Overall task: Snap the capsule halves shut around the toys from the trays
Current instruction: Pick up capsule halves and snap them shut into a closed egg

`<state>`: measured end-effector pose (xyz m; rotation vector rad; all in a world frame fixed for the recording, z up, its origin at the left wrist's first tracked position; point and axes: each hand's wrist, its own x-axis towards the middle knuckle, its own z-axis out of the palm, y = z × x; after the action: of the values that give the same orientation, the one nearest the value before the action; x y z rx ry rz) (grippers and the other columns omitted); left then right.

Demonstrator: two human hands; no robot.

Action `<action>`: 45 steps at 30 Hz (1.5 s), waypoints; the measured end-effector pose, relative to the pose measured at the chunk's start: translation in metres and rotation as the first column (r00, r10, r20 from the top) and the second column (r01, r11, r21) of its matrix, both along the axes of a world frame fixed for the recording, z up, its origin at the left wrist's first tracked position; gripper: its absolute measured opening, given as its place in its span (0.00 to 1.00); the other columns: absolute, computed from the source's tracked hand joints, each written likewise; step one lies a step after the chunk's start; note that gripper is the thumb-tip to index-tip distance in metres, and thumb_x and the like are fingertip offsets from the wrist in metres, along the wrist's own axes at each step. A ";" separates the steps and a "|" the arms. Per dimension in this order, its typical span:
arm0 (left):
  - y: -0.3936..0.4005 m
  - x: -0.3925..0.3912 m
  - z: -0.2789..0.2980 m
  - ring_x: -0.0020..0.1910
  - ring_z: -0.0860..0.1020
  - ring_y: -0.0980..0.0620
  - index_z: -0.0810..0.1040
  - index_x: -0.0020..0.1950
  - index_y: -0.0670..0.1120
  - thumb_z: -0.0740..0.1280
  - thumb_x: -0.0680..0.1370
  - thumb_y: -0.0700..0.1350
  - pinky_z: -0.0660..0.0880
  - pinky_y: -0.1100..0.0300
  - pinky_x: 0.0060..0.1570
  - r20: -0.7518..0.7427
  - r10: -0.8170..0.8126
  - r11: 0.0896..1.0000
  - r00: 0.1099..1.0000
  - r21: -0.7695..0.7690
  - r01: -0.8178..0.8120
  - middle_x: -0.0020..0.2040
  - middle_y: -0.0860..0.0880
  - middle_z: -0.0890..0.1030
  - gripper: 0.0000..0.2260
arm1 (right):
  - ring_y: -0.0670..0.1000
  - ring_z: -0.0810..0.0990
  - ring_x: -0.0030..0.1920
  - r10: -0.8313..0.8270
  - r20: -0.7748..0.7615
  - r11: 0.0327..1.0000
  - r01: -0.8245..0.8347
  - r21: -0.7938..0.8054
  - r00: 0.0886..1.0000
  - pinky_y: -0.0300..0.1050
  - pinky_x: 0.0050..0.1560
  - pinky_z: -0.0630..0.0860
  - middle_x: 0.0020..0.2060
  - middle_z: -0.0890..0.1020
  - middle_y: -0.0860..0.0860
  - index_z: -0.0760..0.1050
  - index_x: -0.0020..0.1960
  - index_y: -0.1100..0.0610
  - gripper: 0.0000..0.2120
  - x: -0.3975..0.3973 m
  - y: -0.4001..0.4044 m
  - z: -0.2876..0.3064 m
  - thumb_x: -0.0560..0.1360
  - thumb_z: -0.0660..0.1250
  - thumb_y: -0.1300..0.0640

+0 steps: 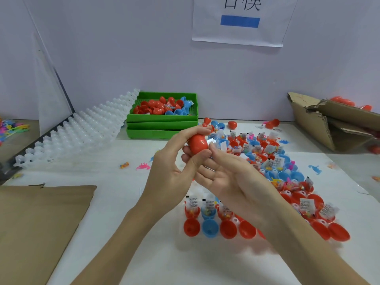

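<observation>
Above the tray [236, 246], left hand [174, 161] gripping red capsule [197, 144]; right hand [224, 171] seemingly open-palmed, thumb touching

The red capsule [197, 143] is showing smooth, glossy plastic. The green trays [162, 125] are looking like matt plastic with a perforated floor. The white racks [82, 132] are appearing translucent plastic. The box [320, 124] is showing rough brown cardboard, torn at its edges.

A white paper sheet [238, 21] on the back wall carried large black Chinese characters, cut off at the top, the right one resembling 模, above a solid blue bar. Small white labels [193, 203] on the toy packets bore print too tiny to read.
</observation>
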<state>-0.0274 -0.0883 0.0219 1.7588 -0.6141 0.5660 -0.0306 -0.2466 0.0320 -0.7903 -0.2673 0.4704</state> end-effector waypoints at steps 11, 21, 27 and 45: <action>-0.009 -0.009 0.003 0.60 0.82 0.46 0.82 0.62 0.41 0.69 0.81 0.41 0.80 0.53 0.61 -0.117 -0.072 0.988 0.991 -0.145 0.055 0.56 0.49 0.85 0.10 | 0.55 0.86 0.54 -0.006 -0.013 0.999 0.007 0.051 1.000 0.47 0.55 0.83 0.52 0.86 0.59 0.86 0.54 0.63 0.13 -0.004 0.007 -0.001 0.78 0.68 0.57; -0.006 -0.008 0.007 0.64 0.80 0.51 0.79 0.64 0.47 0.71 0.79 0.49 0.77 0.65 0.59 -0.122 -0.115 0.990 0.986 -0.096 0.104 0.60 0.56 0.83 0.15 | 0.56 0.84 0.56 0.050 -0.032 0.997 -0.047 0.062 0.998 0.49 0.59 0.81 0.55 0.84 0.59 0.84 0.59 0.64 0.15 -0.001 0.002 -0.004 0.81 0.62 0.59; -0.004 -0.008 0.007 0.61 0.82 0.51 0.80 0.65 0.50 0.70 0.80 0.50 0.79 0.62 0.59 -0.126 -0.123 0.984 0.984 -0.142 0.105 0.58 0.54 0.85 0.15 | 0.57 0.84 0.59 0.053 -0.052 0.997 -0.050 0.063 0.997 0.50 0.61 0.80 0.58 0.83 0.60 0.82 0.62 0.65 0.16 0.000 0.002 -0.005 0.82 0.64 0.56; -0.012 -0.011 0.004 0.55 0.81 0.54 0.82 0.63 0.42 0.67 0.81 0.50 0.75 0.65 0.56 0.105 0.061 0.997 0.993 0.050 -0.067 0.55 0.51 0.83 0.15 | 0.48 0.84 0.52 0.101 0.041 0.981 -0.107 0.160 0.994 0.44 0.62 0.79 0.50 0.85 0.53 0.85 0.59 0.56 0.14 -0.002 0.009 -0.012 0.83 0.62 0.53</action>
<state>-0.0381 -0.1005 0.0264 1.8130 -0.6518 0.6942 -0.0322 -0.2380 0.0201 -0.6274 -0.3745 0.5275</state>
